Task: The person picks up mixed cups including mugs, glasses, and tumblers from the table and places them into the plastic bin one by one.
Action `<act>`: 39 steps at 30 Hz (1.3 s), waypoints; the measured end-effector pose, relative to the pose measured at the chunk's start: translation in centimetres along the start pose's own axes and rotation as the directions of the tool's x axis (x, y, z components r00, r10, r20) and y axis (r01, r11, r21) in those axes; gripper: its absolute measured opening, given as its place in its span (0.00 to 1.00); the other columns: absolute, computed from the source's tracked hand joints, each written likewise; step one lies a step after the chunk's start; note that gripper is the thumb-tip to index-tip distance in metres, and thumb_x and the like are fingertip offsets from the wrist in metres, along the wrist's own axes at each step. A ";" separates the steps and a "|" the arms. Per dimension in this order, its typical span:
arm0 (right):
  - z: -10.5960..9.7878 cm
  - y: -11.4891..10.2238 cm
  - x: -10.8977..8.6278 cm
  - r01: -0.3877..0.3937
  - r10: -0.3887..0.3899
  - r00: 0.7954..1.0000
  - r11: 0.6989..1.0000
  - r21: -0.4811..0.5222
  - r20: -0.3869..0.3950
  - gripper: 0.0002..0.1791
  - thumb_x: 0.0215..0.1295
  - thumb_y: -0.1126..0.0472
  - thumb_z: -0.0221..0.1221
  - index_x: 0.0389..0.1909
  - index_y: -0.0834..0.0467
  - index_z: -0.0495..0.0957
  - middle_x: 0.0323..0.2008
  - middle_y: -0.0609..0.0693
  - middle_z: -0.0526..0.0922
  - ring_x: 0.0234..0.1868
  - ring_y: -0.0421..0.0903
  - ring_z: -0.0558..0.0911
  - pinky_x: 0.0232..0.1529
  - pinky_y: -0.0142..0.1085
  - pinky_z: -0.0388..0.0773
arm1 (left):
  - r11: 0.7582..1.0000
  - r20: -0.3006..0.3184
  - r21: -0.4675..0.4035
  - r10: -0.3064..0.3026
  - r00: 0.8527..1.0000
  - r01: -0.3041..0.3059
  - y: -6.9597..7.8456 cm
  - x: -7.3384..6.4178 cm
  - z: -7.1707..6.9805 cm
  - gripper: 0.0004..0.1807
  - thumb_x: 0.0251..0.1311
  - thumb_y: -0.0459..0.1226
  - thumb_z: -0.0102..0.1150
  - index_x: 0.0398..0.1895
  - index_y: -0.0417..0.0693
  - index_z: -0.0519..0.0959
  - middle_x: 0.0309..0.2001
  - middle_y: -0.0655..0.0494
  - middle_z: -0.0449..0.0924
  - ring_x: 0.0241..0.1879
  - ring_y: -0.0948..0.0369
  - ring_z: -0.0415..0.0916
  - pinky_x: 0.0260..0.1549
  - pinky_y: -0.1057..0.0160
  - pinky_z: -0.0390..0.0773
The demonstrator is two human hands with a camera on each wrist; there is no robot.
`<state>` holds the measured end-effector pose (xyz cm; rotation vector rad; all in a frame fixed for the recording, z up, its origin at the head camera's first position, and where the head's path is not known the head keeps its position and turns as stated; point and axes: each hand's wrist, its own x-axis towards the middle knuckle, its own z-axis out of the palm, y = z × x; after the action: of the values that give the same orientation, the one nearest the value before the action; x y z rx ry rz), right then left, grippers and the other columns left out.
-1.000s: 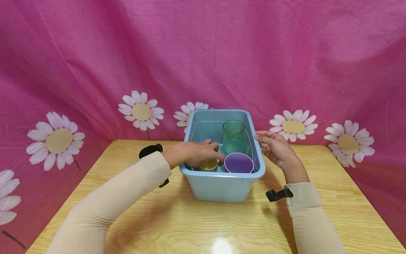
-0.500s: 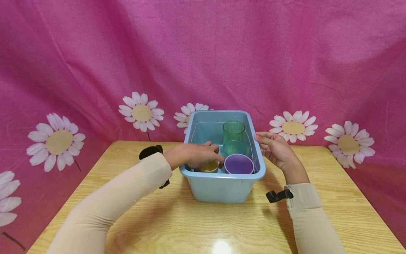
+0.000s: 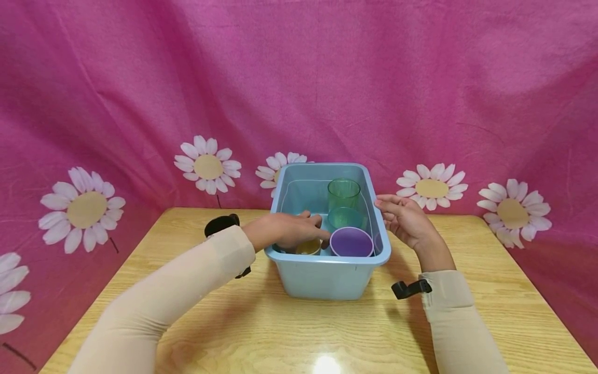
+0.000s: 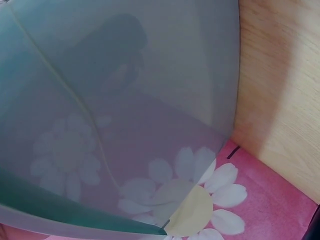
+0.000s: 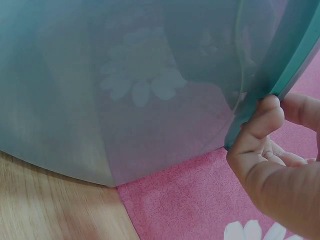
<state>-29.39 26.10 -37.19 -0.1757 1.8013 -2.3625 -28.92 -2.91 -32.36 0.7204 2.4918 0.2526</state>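
A light blue plastic bin [image 3: 327, 278] stands on the table. Over its near left corner, my left hand [image 3: 296, 230] reaches inside and grips a yellow cup [image 3: 308, 248]; part of the cup and the thumb are hidden. To the right of that hand is a purple cup [image 3: 351, 242] with a pale rim. Behind it sit a teal cup [image 3: 344, 218] and a taller green clear cup [image 3: 343, 192]. My right hand [image 3: 404, 218] pinches the bin's right rim between thumb and fingers. The right wrist view shows this pinch on the teal-looking rim [image 5: 295, 60].
The wooden table [image 3: 224, 332] spreads in front of and beside the bin. A pink cloth [image 3: 299, 78] with large white daisies hangs behind and at both sides. The left wrist view shows mostly the bin's smooth outer wall [image 4: 165, 90].
The left hand shifts barely, staying at the yellow cup. The right hand keeps its place on the rim. The cups and the bin look the same.
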 end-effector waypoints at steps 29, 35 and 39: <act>0.0 0.1 0.0 -0.001 0.001 1.000 1.000 0.001 0.005 0.05 0.72 0.63 0.62 0.45 0.58 0.83 0.33 0.48 0.88 0.31 0.41 0.87 0.36 0.31 0.84 | 0.867 -0.119 0.403 0.367 0.923 -0.293 -1.3 -3.3 -4.3 0.35 0.55 0.48 0.77 0.66 0.62 0.75 0.64 0.57 0.68 0.60 0.57 0.62 0.53 0.58 0.77; -0.1 0.1 0.1 0.003 -0.003 1.000 1.000 0.002 0.008 0.05 0.72 0.63 0.62 0.44 0.57 0.84 0.34 0.48 0.88 0.32 0.41 0.87 0.36 0.31 0.84 | 0.887 -0.192 0.359 0.373 0.908 -0.289 -2.2 -4.7 -5.5 0.34 0.57 0.47 0.75 0.67 0.60 0.74 0.65 0.55 0.68 0.62 0.56 0.63 0.58 0.54 0.75; -0.1 0.1 0.1 0.002 -0.002 1.000 1.000 0.003 0.007 0.05 0.72 0.63 0.62 0.45 0.58 0.83 0.34 0.48 0.88 0.32 0.41 0.87 0.36 0.31 0.84 | 0.905 -0.245 0.313 0.369 0.897 -0.287 -3.0 -5.7 -6.2 0.34 0.58 0.45 0.75 0.68 0.59 0.73 0.63 0.55 0.68 0.62 0.55 0.66 0.60 0.53 0.75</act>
<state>-29.47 26.13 -37.31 -0.1856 1.7950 -2.3625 -29.51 -8.73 -25.58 1.3154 2.7076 0.1517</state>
